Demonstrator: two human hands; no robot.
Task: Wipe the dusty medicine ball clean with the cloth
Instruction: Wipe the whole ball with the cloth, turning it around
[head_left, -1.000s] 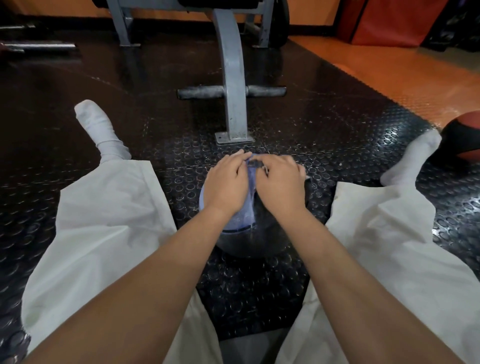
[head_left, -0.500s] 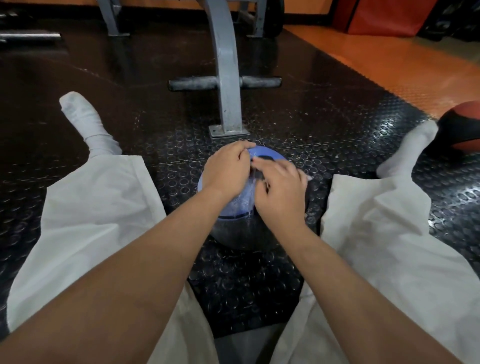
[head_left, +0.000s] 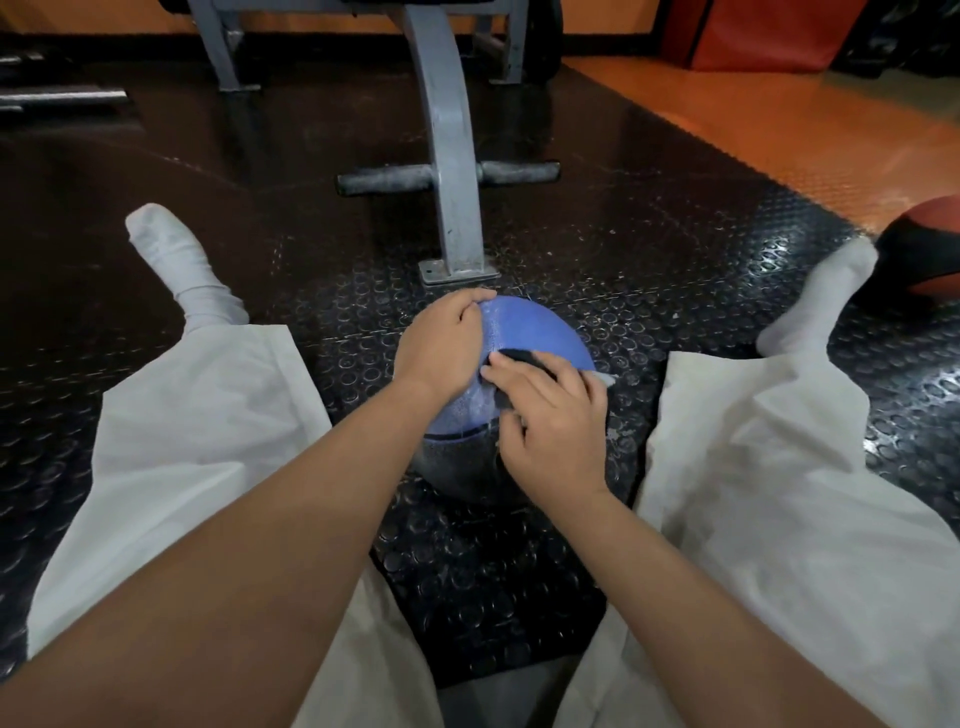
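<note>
The medicine ball (head_left: 540, 332), blue on top and dusty dark grey below, sits on the black studded mat between my outstretched legs. My left hand (head_left: 441, 348) holds its upper left side, fingers curled over the top edge. On the ball's right side lies my right hand (head_left: 550, 421), with bent fingers pressing a thin whitish cloth (head_left: 604, 378) against the surface. Only a corner of the cloth sticks out past the fingers. A dark patch on the ball shows just above my right fingertips.
A grey bench frame (head_left: 452, 171) with a foot plate stands just beyond the ball. A red and black ball (head_left: 924, 254) lies by my right foot. Orange flooring (head_left: 779, 119) starts at the mat's right edge. A bar (head_left: 62, 98) lies far left.
My right hand has slid from the ball's top down its right side toward me, baring more of the blue top. My left hand stays on the upper left.
</note>
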